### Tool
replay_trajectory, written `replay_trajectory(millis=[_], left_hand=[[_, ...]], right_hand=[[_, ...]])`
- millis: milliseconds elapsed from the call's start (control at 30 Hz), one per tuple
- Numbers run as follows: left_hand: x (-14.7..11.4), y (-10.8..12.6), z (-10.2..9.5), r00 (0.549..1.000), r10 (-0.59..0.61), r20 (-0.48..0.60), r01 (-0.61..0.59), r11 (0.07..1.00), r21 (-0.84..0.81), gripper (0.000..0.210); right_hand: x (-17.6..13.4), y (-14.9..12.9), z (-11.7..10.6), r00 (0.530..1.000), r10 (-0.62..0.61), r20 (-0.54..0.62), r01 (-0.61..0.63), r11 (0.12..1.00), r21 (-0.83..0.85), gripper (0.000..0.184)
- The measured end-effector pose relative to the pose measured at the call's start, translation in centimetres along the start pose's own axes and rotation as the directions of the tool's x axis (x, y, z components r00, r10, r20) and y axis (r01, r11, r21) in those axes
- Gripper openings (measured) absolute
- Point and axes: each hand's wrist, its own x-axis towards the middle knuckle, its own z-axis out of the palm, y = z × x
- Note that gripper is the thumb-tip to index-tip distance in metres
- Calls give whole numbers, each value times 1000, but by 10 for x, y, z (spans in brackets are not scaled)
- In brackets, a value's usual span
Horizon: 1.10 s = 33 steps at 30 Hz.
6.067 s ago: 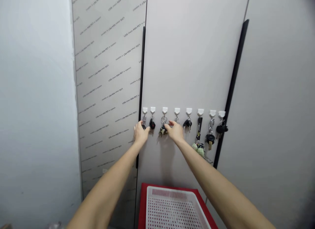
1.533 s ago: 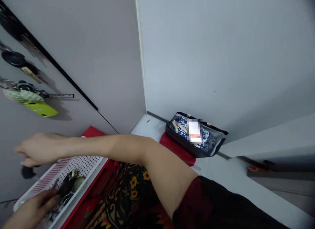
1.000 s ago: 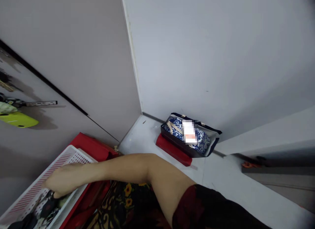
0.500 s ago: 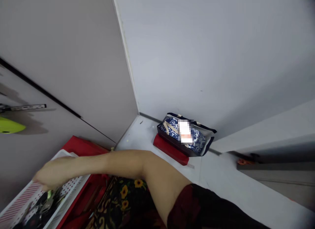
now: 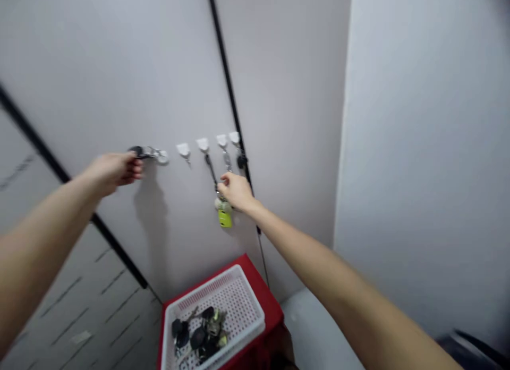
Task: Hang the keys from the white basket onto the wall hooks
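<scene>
While the left hand [image 5: 113, 171] grasps 1 black key fob [image 5: 136, 151], a silver metal ring and clasp [image 5: 150, 152] stretch from it to a white plastic hook [image 5: 162, 157] on a pale grey cabinet door [image 5: 131, 67], so this set lies nearly level, its long axis sideways and its fob end pointing left. Counting that 1, 5 white hooks show in the row. Below the 2nd from the left hangs a small silver metal piece [image 5: 188, 162], pointing down; below the 3rd, 1 narrow black strap [image 5: 211, 171], steep, its lower end slanting right, above 1 yellow-green charm [image 5: 225, 218] hanging close to upright; below the 4th, 1 silver chain [image 5: 227, 158]; below the 5th, 1 black-headed key [image 5: 241, 161]. At the strap's lower end is the right hand [image 5: 235, 190], fingers bent, though I cannot tell whether they grip anything. Underneath, 1 white perforated plastic basket [image 5: 239, 301] sits on a red-covered stand [image 5: 261, 282], with a heap of keys [image 5: 207, 327] inside, at least 4 black-headed, pointing different ways. 2 black handle strips [image 5: 226, 67] edge the door.
</scene>
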Motion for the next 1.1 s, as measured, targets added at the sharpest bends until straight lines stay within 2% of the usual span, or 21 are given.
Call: replay_trajectory(millis=[33, 100, 233, 400, 600, 800, 900, 1000, 1100], left_hand=[[1, -3, -12, 999, -35, 20, 36, 997, -66, 22], [2, -9, -22, 991, -89, 103, 104, 982, -155, 20], [8, -22, -18, 980, -121, 157, 150, 972, -182, 20], [18, -27, -19, 988, 75, 132, -24, 936, -351, 21], [20, -10, -14, 972, 212, 97, -166, 920, -355, 23], [29, 5, -7, 989, 146, -17, -146, 958, -248, 25], [34, 10, -2, 994, 75, -79, -94, 961, -261, 25], [33, 15, 3, 998, 15, -58, -32, 947, -319, 25], [31, 16, 7, 1000, 23, -16, -27, 934, -356, 25]], right_hand=[[9, -5, -1, 999, 10, -36, -11, 1000, -15, 29], [21, -13, -1, 996, 43, -72, -47, 997, -54, 34], [32, -23, 4, 994, 105, -28, -109, 982, -158, 35], [38, -32, 13, 988, 152, 38, -133, 943, -304, 32], [42, -41, 11, 999, 42, -1, -40, 928, -371, 32], [54, -49, -6, 999, -37, -39, 19, 928, -372, 32], [55, -52, -13, 996, -81, -30, 64, 930, -361, 30], [49, -55, -18, 994, -109, 5, 104, 934, -341, 28], [41, -57, -23, 991, -128, 24, 130, 944, -303, 27]])
